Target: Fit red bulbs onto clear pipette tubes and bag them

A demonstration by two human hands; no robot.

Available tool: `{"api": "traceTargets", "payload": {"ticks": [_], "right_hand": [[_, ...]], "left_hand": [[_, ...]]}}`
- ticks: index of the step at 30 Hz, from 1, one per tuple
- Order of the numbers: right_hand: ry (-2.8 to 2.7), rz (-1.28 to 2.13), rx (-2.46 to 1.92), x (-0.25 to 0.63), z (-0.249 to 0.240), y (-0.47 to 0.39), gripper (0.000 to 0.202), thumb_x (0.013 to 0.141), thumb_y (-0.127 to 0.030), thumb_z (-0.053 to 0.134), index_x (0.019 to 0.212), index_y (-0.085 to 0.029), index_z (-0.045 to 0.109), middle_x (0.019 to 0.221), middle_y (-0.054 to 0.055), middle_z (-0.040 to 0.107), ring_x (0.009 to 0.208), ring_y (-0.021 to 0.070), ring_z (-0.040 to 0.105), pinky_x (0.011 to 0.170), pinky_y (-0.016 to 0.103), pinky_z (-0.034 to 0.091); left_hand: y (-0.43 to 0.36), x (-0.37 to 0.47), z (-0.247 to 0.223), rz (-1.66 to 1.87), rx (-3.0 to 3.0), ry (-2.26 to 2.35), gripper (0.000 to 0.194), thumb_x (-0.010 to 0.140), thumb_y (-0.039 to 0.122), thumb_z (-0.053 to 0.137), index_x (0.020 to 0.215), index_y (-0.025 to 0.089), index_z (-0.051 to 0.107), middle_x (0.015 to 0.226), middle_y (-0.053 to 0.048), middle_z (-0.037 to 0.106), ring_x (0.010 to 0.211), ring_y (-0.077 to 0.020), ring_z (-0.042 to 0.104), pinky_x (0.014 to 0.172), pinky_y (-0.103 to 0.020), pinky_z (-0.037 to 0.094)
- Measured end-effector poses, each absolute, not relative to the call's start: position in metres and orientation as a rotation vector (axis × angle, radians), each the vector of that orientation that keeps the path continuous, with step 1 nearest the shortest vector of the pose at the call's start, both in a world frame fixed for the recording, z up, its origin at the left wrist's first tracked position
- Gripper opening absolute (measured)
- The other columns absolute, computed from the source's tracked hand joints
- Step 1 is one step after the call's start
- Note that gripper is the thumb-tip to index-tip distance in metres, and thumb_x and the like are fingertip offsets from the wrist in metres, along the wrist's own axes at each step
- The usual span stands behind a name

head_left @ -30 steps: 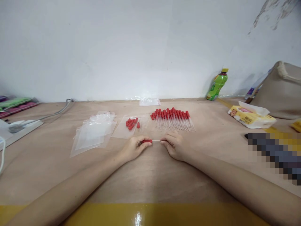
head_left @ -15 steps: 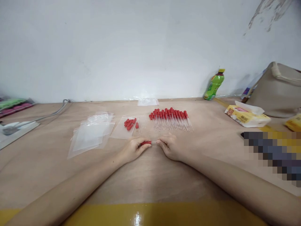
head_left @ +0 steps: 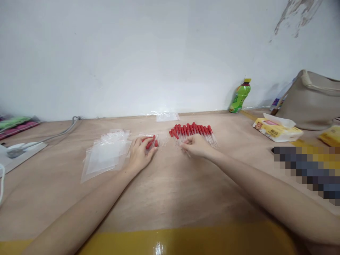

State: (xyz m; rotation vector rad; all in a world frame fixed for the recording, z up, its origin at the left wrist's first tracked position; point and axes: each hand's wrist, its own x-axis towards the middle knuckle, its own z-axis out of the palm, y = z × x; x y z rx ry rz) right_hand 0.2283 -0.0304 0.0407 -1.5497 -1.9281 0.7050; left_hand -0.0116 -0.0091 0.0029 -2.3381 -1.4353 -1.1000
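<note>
My left hand [head_left: 140, 154] rests over the small clear bag with loose red rubber bulbs [head_left: 149, 144], its thumb and fingers apart around them. Just right of the bulbs lie several thin clear tubes [head_left: 162, 140]. A row of droppers with red bulbs [head_left: 193, 128] and clear stems lies farther right. My right hand [head_left: 193, 146] is at the front of that row, with thumb and fingers pinched round the clear stem of a dropper [head_left: 175, 135], whose red bulb points up and left.
Clear zip bags [head_left: 105, 156] lie in an overlapping pile at left, another bag [head_left: 167, 117] by the wall. A green bottle [head_left: 240, 96], tissue pack [head_left: 277, 128] and beige handbag [head_left: 305, 101] stand at right. A grey cable [head_left: 62, 132] runs at far left.
My left hand has let go of the red bulb and moved left and away to the loose bulbs. My right hand has carried the dropper away from me to the row.
</note>
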Motion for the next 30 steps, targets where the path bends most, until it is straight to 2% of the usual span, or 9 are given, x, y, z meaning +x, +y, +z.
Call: {"api": "traceTargets", "payload": {"ticks": [4,8,14,18,22,25,30], "right_hand": [[-1.789,0.329,-1.781,0.213,0.041,0.006,0.022,0.072,-0.031,0.052,0.056,-0.019,0.062,0.066,0.004,0.065,0.070,0.0191,0.059,0.067,0.030,0.038],[-1.808,0.152,-1.898,0.196,0.033,0.028,0.026,0.075,-0.033,0.048,0.059,-0.019,0.063,0.072,0.006,0.066,0.076,0.0216,0.058,0.077,0.037,0.033],[-1.851,0.053,-1.994,0.191,0.023,0.036,0.031,0.080,-0.038,0.042,0.074,-0.017,0.064,0.079,0.009,0.065,0.078,0.0224,0.058,0.077,0.039,0.029],[-1.889,0.013,-1.980,0.191,0.025,0.035,0.038,0.082,-0.044,0.039,0.074,-0.017,0.064,0.078,0.009,0.065,0.077,0.0223,0.058,0.076,0.039,0.028],[-2.008,-0.040,-1.819,0.180,0.027,0.037,0.029,0.084,-0.032,0.039,0.080,-0.020,0.065,0.080,0.006,0.066,0.081,0.0210,0.056,0.079,0.037,0.026],[-2.109,-0.109,-1.733,0.169,0.025,0.040,0.026,0.083,-0.026,0.041,0.081,-0.020,0.067,0.087,0.008,0.065,0.087,0.0218,0.054,0.082,0.038,0.023],[-2.149,-0.148,-1.750,0.159,0.022,0.044,0.029,0.084,-0.023,0.040,0.078,-0.016,0.068,0.091,0.011,0.064,0.090,0.0233,0.050,0.083,0.040,0.020]], "left_hand": [[-0.006,-0.014,0.000,-0.994,-2.305,-1.544,0.035,0.076,0.040,0.057,0.103,0.019,0.061,0.109,-0.010,0.051,0.106,-0.0269,0.045,0.094,-0.042,0.036],[-0.009,-0.013,0.000,-0.981,-2.341,-1.562,0.037,0.077,0.041,0.056,0.105,0.018,0.060,0.112,-0.011,0.050,0.106,-0.0265,0.045,0.093,-0.042,0.037],[-0.007,-0.013,0.001,-1.001,-2.377,-1.673,0.034,0.075,0.041,0.058,0.101,0.018,0.062,0.111,-0.011,0.051,0.107,-0.0276,0.045,0.092,-0.044,0.038],[-0.002,-0.014,0.002,-1.207,-2.351,-1.810,0.037,0.075,0.039,0.057,0.105,0.016,0.059,0.106,-0.011,0.054,0.104,-0.0247,0.048,0.092,-0.041,0.039],[0.001,-0.016,-0.001,-1.222,-2.321,-1.843,0.030,0.076,0.034,0.057,0.101,0.018,0.062,0.103,-0.010,0.054,0.105,-0.0250,0.048,0.092,-0.042,0.038],[-0.001,-0.016,-0.002,-1.084,-2.357,-1.694,0.031,0.078,0.033,0.054,0.105,0.021,0.062,0.115,-0.011,0.048,0.114,-0.0279,0.040,0.095,-0.045,0.035],[-0.006,-0.013,-0.002,-0.873,-2.428,-1.474,0.031,0.081,0.031,0.051,0.110,0.025,0.060,0.128,-0.009,0.038,0.122,-0.0299,0.029,0.099,-0.051,0.027]]}}
